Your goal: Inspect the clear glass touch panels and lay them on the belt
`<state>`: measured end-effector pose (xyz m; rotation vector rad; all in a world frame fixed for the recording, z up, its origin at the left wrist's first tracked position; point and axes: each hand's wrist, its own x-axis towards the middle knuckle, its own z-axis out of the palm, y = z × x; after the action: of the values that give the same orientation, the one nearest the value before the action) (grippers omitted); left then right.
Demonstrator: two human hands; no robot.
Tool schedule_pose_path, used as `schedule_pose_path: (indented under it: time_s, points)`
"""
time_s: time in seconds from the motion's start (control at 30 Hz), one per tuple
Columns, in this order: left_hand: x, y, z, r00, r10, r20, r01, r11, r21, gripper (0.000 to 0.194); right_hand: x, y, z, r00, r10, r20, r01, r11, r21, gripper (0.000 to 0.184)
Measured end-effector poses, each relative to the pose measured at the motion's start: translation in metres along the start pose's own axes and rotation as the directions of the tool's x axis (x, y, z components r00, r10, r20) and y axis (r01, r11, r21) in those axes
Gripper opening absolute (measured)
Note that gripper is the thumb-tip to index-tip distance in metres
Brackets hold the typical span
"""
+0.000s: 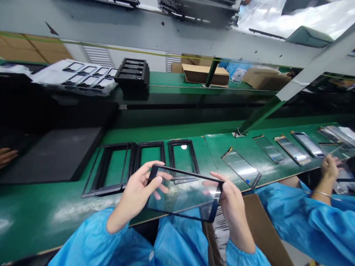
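I hold a clear glass panel with a black border (pixel 184 194) flat between both hands, just above the front edge of the green belt (pixel 41 214). My left hand (pixel 138 192) grips its left end, thumb on top and fingers beneath. My right hand (pixel 229 201) grips its right end. Three black rectangular frames (pixel 144 160) lie side by side on the belt just beyond the panel.
Several glass panels (pixel 242 168) lie in a row on the belt to the right. A co-worker in a blue sleeve (pixel 299 218) works at the right. A black mat (pixel 55 153) lies at left. Black trays (pixel 132 72) and cardboard boxes (pixel 205 74) stand behind.
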<state>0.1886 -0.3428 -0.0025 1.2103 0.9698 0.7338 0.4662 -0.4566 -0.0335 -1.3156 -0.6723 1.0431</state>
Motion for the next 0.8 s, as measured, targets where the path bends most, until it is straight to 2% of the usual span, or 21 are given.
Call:
schedule_pose_path:
  time_s: [0.07,0.1,0.13,0.17,0.23,0.27,0.3,0.33,0.37,0.43,0.5,0.57,0.63,0.67,0.7,0.73,0.77,0.8]
  points:
    - [0.0,-0.004,0.002,0.998,0.053,-0.045,-0.05,0.997,0.064,0.05,-0.006,0.004,0.009,0.997,-0.016,-0.076,0.017,1.0,0.015,0.045]
    - [0.0,-0.005,0.002,0.991,0.116,-0.066,-0.105,0.982,0.156,0.048,-0.009,0.003,0.015,0.994,-0.036,-0.105,0.036,0.999,-0.002,0.042]
    - [0.0,-0.004,0.003,0.975,0.21,-0.077,-0.18,0.941,0.287,0.048,-0.011,0.002,0.02,0.992,-0.053,-0.118,0.05,0.998,-0.025,0.039]
    - [0.002,-0.002,0.004,0.944,0.326,-0.056,-0.271,0.858,0.436,0.049,-0.012,0.001,0.024,0.991,-0.065,-0.118,0.06,0.997,-0.046,0.037]
    - [0.006,0.003,0.004,0.846,0.521,0.114,-0.453,0.588,0.67,0.051,-0.015,-0.002,0.028,0.992,-0.077,-0.097,0.07,0.995,-0.075,0.036]
    - [0.01,0.006,0.004,0.796,0.558,0.235,-0.531,0.457,0.714,0.048,-0.016,-0.003,0.028,0.993,-0.078,-0.092,0.07,0.994,-0.083,0.036]
    - [0.013,0.008,0.004,0.75,0.567,0.342,-0.599,0.362,0.714,0.04,-0.018,-0.004,0.027,0.993,-0.075,-0.093,0.067,0.994,-0.087,0.036]
    - [0.016,0.01,0.004,0.716,0.554,0.425,-0.653,0.315,0.689,0.032,-0.02,-0.004,0.026,0.993,-0.071,-0.099,0.062,0.994,-0.092,0.036]
    - [0.019,0.012,0.004,0.699,0.533,0.477,-0.685,0.308,0.66,0.026,-0.022,-0.003,0.025,0.992,-0.064,-0.111,0.053,0.994,-0.098,0.037]
    - [0.019,0.014,0.007,0.708,0.495,0.504,-0.694,0.355,0.626,0.025,-0.024,-0.002,0.025,0.989,-0.047,-0.137,0.031,0.993,-0.116,0.039]
    - [0.014,0.015,0.01,0.745,0.447,0.496,-0.664,0.421,0.618,0.029,-0.023,0.0,0.029,0.993,-0.024,-0.118,0.008,0.991,-0.133,0.04]
    - [0.007,0.016,0.012,0.796,0.377,0.474,-0.605,0.525,0.598,0.036,-0.016,0.003,0.039,1.0,0.03,0.007,-0.029,0.988,-0.152,0.045]
    - [0.002,0.014,0.005,0.875,0.312,0.37,-0.477,0.69,0.545,0.044,-0.007,0.005,0.05,0.979,0.079,0.186,-0.05,0.987,-0.155,0.056]
    - [0.002,0.013,-0.006,0.924,0.284,0.256,-0.378,0.78,0.499,0.046,-0.002,0.007,0.055,0.966,0.077,0.247,-0.044,0.989,-0.139,0.061]
    - [0.002,0.01,-0.021,0.96,0.265,0.091,-0.278,0.857,0.434,0.047,0.003,0.009,0.057,0.962,0.059,0.268,-0.029,0.993,-0.113,0.064]
    - [0.004,0.008,-0.042,0.962,0.248,-0.112,-0.196,0.917,0.346,0.05,0.007,0.013,0.056,0.969,0.03,0.246,-0.011,0.997,-0.078,0.065]
    - [0.005,0.005,-0.068,0.92,0.22,-0.325,-0.143,0.959,0.246,0.054,0.011,0.017,0.053,0.981,0.005,0.193,0.004,0.999,-0.046,0.064]
    - [0.006,0.003,-0.099,0.82,0.212,-0.532,-0.149,0.976,0.158,0.06,0.015,0.022,0.047,0.991,-0.003,0.133,0.007,1.0,-0.026,0.062]
